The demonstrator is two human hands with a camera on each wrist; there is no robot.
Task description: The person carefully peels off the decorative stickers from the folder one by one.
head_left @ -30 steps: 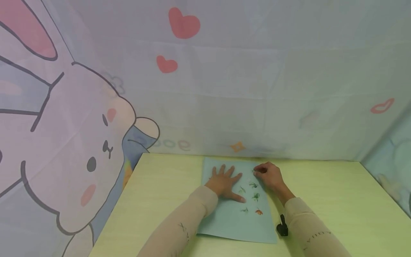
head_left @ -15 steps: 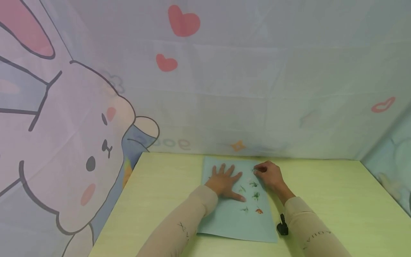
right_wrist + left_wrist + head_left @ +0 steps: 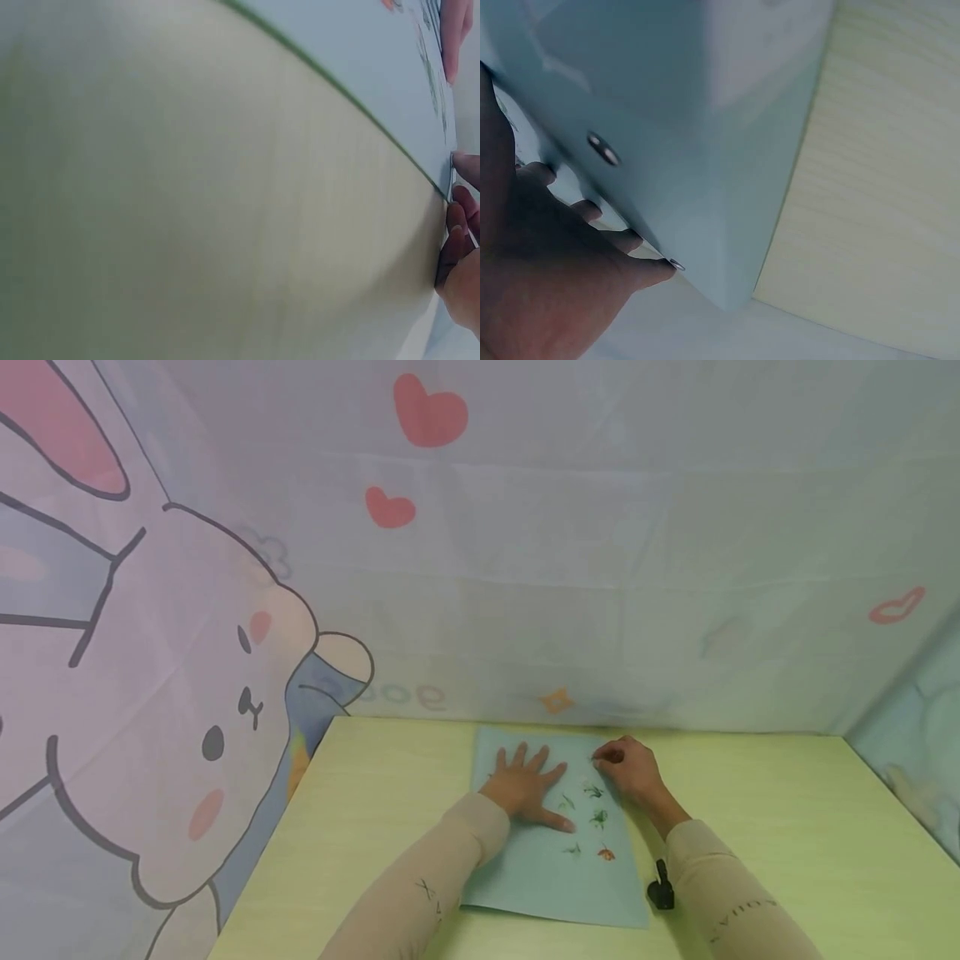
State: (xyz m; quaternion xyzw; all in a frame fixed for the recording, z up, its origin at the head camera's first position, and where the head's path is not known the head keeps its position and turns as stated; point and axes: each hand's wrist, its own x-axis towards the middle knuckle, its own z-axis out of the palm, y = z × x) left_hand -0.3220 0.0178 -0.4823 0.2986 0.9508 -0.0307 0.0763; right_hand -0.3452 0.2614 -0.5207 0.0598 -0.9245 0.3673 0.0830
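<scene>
A light blue sheet lies on the table, bearing several small plant shapes, among them a green leafy one and an orange flower. My left hand rests flat on its upper left part, fingers spread. In the left wrist view that hand reaches over the sheet. At the sheet's upper right, the curled thumb and forefinger of my right hand pinch at a small dark green sprig. The right wrist view shows those fingertips by the sheet's edge; the sprig is hidden there.
A small black object lies just right of the sheet, beside the right sleeve. The pale yellow table reaches back to a printed cloth with hearts and a large rabbit.
Very little differs: the right fingertips shift slightly at the sprig. The left hand stays spread on the sheet, and the other plant shapes keep their places.
</scene>
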